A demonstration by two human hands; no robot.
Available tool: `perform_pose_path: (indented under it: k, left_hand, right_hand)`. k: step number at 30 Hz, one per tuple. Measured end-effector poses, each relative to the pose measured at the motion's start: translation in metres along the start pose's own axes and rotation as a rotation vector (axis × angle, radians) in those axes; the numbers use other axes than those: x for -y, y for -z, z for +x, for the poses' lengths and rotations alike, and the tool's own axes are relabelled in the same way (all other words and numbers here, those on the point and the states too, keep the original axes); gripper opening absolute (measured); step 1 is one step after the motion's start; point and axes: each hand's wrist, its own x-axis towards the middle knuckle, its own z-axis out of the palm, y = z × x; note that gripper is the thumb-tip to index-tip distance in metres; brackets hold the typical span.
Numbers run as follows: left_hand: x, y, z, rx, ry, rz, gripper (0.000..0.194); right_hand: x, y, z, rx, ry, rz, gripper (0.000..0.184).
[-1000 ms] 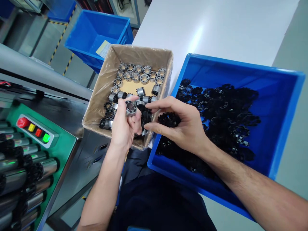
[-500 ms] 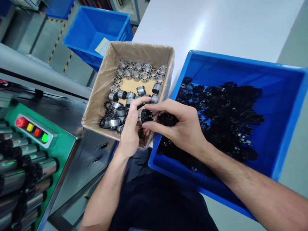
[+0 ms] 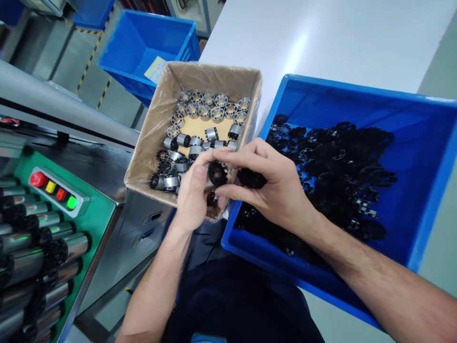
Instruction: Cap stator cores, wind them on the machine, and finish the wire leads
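Note:
My left hand is closed around a slotted metal ring with a black toothed end piece, which faces right. Fingers hide most of its silver body. Against my right palm and fingers sits a separate black toothed ring, gripped by my right hand. The right thumb and fingertips reach to the edge of the capped ring. Both hands hover over the near right corner of a lined cardboard box. Bare silver rings stand in rows at its far side; several black-ended ones lie loose nearer.
A large blue bin with a heap of black toothed rings stands at right on a white table. Behind the box is another blue bin. At left, a green machine top carries metal cylinders and coloured buttons.
My left hand has turned the metal ring from bare end up to sideways, and a black end piece now shows on it. My right fingertips let go a little; the spare black ring stays in that hand.

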Motion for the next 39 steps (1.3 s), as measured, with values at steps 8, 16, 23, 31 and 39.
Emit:
perform_pose_path:
  k: [8, 16, 23, 31, 39]
  left_hand:
    - [0.0, 0.003, 0.003, -0.022, -0.269, 0.244, 0.045]
    - [0.006, 0.005, -0.005, -0.119, -0.274, 0.195, 0.031]
    - [0.001, 0.006, 0.011, -0.149, -0.021, -0.07, 0.071]
    - [0.01, 0.001, 0.01, -0.143, 0.075, -0.054, 0.074]
    - [0.004, 0.0, 0.005, 0.015, 0.11, -0.038, 0.068]
  right_hand:
    - [0.01, 0.006, 0.008, 0.148, -0.217, 0.309, 0.071]
    - [0.012, 0.017, 0.013, 0.293, -0.338, 0.538, 0.045]
    - [0.012, 0.017, 0.014, 0.13, -0.295, 0.47, 0.034]
    - [0.007, 0.011, 0.005, 0.032, -0.15, 0.274, 0.043]
    - [0.0, 0.012, 0.005, 0.088, -0.092, 0.216, 0.033]
